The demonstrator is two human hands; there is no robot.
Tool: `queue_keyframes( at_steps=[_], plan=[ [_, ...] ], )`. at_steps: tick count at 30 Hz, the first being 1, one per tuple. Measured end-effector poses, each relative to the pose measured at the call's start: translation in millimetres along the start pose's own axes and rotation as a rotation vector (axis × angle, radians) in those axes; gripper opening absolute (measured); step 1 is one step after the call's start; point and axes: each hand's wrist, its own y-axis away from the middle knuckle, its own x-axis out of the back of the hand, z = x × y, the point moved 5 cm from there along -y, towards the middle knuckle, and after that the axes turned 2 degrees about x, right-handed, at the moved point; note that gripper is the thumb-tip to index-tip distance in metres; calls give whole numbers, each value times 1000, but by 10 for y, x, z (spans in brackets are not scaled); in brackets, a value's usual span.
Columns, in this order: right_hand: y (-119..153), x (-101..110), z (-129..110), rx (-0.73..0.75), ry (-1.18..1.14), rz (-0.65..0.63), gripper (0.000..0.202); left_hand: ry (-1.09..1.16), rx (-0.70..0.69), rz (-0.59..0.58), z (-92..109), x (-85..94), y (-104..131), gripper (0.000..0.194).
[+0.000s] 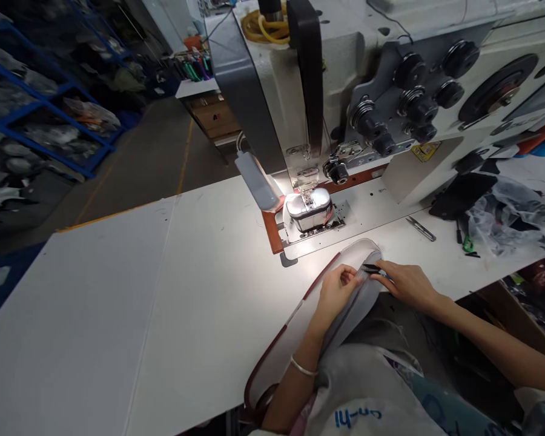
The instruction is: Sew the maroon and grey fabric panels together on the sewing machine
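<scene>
A long, pale grey sewn piece with dark red edging (295, 330) lies over the table's front edge and my lap. My left hand (338, 290) pinches its seam near the far end, fingers closed on the fabric. From the other side, my right hand (404, 281) is closed around small dark thread snips (371, 268), their blades touching the seam close to my left fingertips. Whether a thread lies between the blades is too small to tell. Just beyond, the sewing machine's lit needle area (307, 197) stands over its metal bed.
Metal tweezers or a second pair of snips (421, 229) lie on the white table (209, 272) right of the machine. A clear plastic bag (513, 212) sits farther right. Blue shelves (49, 91) with bagged goods stand across the aisle at left.
</scene>
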Motion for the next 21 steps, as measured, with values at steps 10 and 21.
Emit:
queue_keyframes(
  at_steps=[10, 21],
  plan=[
    [0, 58, -49, 80, 1, -37, 28, 168, 19, -79, -116, -36, -35, 21],
    [7, 92, -122, 89, 85, 4, 23, 171, -4, -95, -24, -26, -24, 23]
  ],
)
